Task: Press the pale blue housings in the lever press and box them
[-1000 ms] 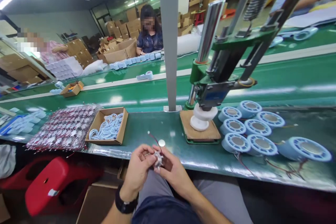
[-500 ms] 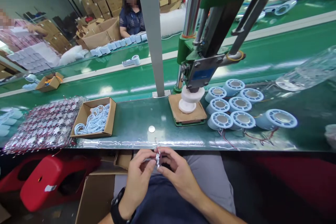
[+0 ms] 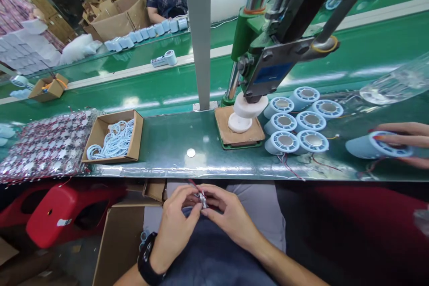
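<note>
Over my lap, just in front of the bench edge, my left hand point(image 3: 181, 216) and my right hand point(image 3: 229, 216) pinch a small wired circuit board point(image 3: 203, 199) between their fingertips. It looks whitish and silvery, with red wire sticking up; the fingers cover much of it. A flat silvery disc point(image 3: 191, 153) lies on the green bench point(image 3: 167, 143) beyond my hands. Further back right is a hand press point(image 3: 268, 71), its white upper pad point(image 3: 250, 106) raised above a round white holder point(image 3: 239, 124) on a brown board.
Left are a cardboard box point(image 3: 138, 138) of light blue rings point(image 3: 117, 138) and a sheet of wired boards point(image 3: 50, 143). Blue cylindrical housings point(image 3: 282, 142) stand right of the press. Another person's hand point(image 3: 417, 136) grips a blue housing point(image 3: 362, 145). A red stool point(image 3: 50, 219) is lower left.
Another person's hand has come in from the right, and the nearest right-hand housing has moved rightward, away from the group. My hands keep their pinch on the board. The view has shifted slightly.
</note>
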Demonstrator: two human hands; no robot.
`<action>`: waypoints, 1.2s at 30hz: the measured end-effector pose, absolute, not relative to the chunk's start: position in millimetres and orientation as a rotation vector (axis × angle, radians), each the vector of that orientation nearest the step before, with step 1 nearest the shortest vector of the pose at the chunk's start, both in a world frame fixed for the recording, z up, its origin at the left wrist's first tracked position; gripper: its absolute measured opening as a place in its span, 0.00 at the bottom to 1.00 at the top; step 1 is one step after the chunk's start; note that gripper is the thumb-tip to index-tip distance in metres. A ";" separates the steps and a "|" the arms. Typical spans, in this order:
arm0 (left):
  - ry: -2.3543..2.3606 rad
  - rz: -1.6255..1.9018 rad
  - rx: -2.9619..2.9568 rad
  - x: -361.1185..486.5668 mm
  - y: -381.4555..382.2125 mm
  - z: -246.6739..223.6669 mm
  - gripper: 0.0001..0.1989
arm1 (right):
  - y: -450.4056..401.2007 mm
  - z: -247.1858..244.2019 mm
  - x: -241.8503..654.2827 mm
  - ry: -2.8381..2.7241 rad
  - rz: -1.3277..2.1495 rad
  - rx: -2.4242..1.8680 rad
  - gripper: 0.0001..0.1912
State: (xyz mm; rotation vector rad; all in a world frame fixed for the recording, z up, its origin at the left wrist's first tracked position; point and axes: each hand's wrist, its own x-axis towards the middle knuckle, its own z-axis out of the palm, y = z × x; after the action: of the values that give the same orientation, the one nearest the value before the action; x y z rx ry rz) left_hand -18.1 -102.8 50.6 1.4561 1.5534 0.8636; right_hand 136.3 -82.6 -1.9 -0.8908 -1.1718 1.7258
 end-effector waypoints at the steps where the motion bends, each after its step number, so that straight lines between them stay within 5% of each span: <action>1: 1.553 0.865 1.456 -17.7 -102.9 51.1 0.14 | -82.3 -2.1 136.1 -1.167 1.721 -0.884 0.22; 36: 1.664 0.899 1.485 -13.9 -103.8 43.6 0.17 | -86.0 -7.1 125.6 -1.612 1.116 -0.966 0.19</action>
State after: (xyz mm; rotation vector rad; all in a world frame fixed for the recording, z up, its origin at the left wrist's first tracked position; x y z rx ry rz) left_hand -13.9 -103.8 43.6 1.4848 1.6640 0.8993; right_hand 125.6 -86.0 -7.1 -0.9659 -1.6120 1.1163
